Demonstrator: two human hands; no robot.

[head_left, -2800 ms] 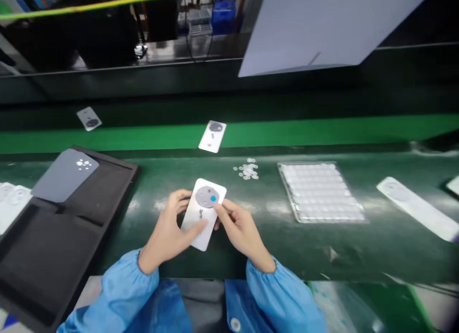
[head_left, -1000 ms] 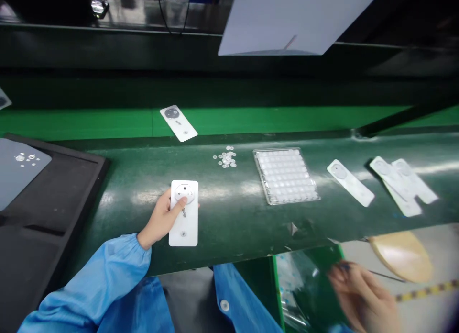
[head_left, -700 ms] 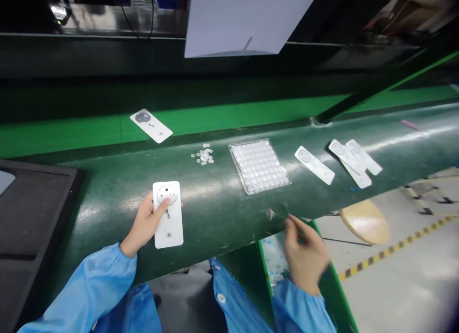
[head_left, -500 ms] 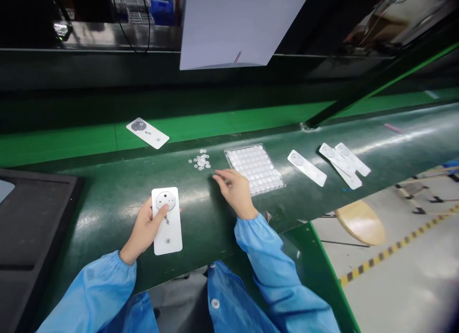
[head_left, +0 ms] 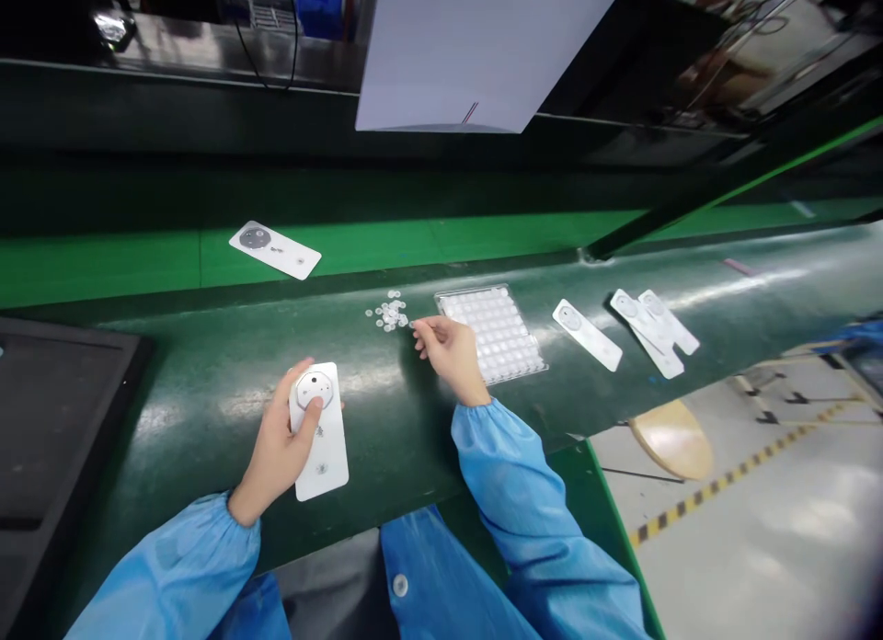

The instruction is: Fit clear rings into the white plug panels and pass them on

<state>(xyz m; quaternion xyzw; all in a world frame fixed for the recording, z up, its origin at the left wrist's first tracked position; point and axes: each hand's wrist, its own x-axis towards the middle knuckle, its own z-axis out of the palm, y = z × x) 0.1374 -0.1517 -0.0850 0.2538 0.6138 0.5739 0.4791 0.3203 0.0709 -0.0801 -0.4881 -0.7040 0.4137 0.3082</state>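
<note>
**Card (head_left: 326, 451) in left hand (head_left: 272, 447), right hand (head_left: 452, 353) at discs (head_left: 391, 314)**

A green bench (head_left: 400, 438) runs across, a black tray (head_left: 62, 401) on its left. A clear tray (head_left: 528, 372) lies partly behind the right hand. Left thumb and fingers clamp the card over the bench. Right thumb and forefinger are close together at the discs' edge; whether they pinch one, I cannot tell.

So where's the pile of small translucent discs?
In the head view, the pile lies left of centre on the glossy green worktop, just left of the right hand and clear plastic tray.
</note>
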